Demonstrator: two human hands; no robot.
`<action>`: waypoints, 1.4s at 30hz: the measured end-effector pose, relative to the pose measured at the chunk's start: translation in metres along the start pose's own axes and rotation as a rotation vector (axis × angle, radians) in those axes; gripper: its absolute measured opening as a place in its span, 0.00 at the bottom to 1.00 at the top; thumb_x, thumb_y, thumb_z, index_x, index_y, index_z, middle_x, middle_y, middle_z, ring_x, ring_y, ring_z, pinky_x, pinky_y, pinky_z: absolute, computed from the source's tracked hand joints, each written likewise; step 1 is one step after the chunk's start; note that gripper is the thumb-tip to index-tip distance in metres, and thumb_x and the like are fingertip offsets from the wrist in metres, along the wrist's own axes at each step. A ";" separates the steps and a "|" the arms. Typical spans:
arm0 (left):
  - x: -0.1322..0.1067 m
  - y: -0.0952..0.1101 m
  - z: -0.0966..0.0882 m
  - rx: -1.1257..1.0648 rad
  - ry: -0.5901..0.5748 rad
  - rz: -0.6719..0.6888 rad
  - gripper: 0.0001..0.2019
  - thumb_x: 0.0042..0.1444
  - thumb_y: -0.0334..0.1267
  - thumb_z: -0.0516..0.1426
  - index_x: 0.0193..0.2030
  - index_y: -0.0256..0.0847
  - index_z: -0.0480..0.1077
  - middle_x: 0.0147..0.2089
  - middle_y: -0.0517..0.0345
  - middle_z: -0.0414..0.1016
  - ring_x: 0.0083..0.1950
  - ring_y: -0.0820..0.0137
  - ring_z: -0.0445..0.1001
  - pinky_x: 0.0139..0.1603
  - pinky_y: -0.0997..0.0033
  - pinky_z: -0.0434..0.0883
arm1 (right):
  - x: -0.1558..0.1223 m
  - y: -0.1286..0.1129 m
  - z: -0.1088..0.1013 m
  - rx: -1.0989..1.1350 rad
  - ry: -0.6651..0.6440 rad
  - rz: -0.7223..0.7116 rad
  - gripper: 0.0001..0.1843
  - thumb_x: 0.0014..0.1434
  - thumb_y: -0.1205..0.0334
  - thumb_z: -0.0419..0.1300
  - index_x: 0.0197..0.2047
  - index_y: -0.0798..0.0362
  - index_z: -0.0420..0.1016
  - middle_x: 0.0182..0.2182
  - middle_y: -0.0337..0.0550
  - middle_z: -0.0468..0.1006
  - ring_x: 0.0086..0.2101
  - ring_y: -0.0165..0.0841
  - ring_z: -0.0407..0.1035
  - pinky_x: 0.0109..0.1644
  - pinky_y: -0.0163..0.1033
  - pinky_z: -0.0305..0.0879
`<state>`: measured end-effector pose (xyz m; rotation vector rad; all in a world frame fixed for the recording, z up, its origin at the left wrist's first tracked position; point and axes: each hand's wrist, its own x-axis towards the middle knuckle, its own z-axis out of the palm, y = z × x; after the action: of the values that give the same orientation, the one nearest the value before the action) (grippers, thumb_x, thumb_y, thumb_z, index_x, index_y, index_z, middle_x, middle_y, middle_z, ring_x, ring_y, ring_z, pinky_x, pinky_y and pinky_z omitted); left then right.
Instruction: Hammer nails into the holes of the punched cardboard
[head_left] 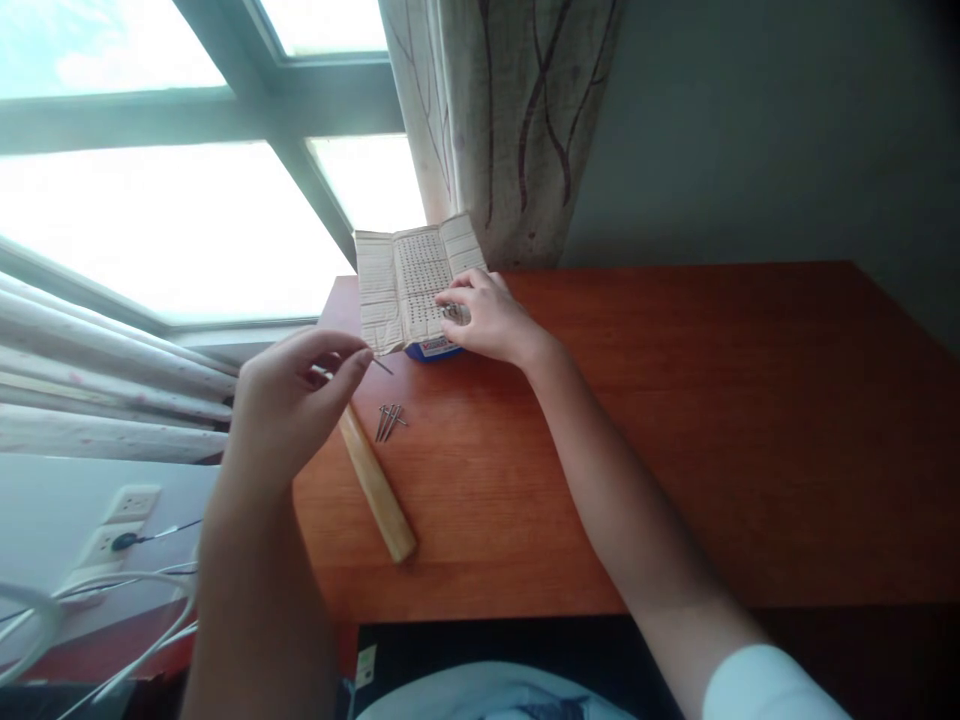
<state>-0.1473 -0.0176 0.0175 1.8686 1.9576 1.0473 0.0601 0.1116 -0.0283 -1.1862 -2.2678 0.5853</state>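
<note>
Between the thumb and forefinger of my left hand (307,390) is a thin nail (382,366), tilted down to the right. My right hand (487,315) rests at the right side of an unfolded cardboard sheet (420,265) marked with rows of small dots or holes. Its thumb and fingers are apart, with small metal pieces (451,311) between them that I cannot make out clearly. Under the sheet, part of a blue box (435,350) shows. Several nails (388,422) lie on the table below. A wooden handle (379,490) lies beside them, its far end hidden behind my left hand.
The reddish-brown wooden table (712,430) stretches far to the right. Behind it hang a patterned curtain (525,120) and a window (150,230). At lower left are a wall socket (112,540) with a plug and white cables (169,610).
</note>
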 end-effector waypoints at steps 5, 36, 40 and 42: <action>-0.012 -0.040 -0.001 0.271 -0.207 -0.180 0.14 0.55 0.50 0.61 0.38 0.42 0.80 0.33 0.57 0.80 0.33 0.66 0.76 0.36 0.67 0.68 | 0.000 0.001 0.001 0.013 0.000 0.003 0.20 0.60 0.61 0.62 0.55 0.50 0.82 0.57 0.49 0.72 0.60 0.47 0.61 0.68 0.52 0.60; -0.008 -0.052 0.013 0.600 -0.444 -0.324 0.21 0.59 0.57 0.51 0.40 0.48 0.80 0.40 0.53 0.81 0.44 0.56 0.78 0.40 0.63 0.68 | 0.000 -0.001 -0.001 0.007 -0.013 0.016 0.21 0.61 0.60 0.62 0.56 0.51 0.82 0.59 0.49 0.72 0.61 0.47 0.61 0.69 0.51 0.59; -0.008 -0.055 0.013 0.591 -0.424 -0.320 0.21 0.59 0.57 0.51 0.42 0.47 0.80 0.42 0.52 0.82 0.45 0.56 0.79 0.41 0.63 0.69 | -0.001 -0.001 -0.002 0.008 -0.018 0.017 0.22 0.61 0.60 0.62 0.57 0.52 0.81 0.59 0.49 0.71 0.61 0.47 0.60 0.70 0.51 0.59; -0.008 -0.053 0.013 0.582 -0.421 -0.315 0.20 0.59 0.56 0.52 0.42 0.47 0.79 0.43 0.53 0.82 0.45 0.56 0.79 0.41 0.63 0.69 | -0.001 -0.001 -0.002 0.008 -0.020 0.017 0.22 0.61 0.60 0.62 0.57 0.52 0.81 0.59 0.49 0.72 0.61 0.47 0.60 0.70 0.51 0.59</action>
<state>-0.1791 -0.0172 -0.0280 1.7376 2.3184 -0.0244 0.0610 0.1109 -0.0264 -1.2021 -2.2720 0.6147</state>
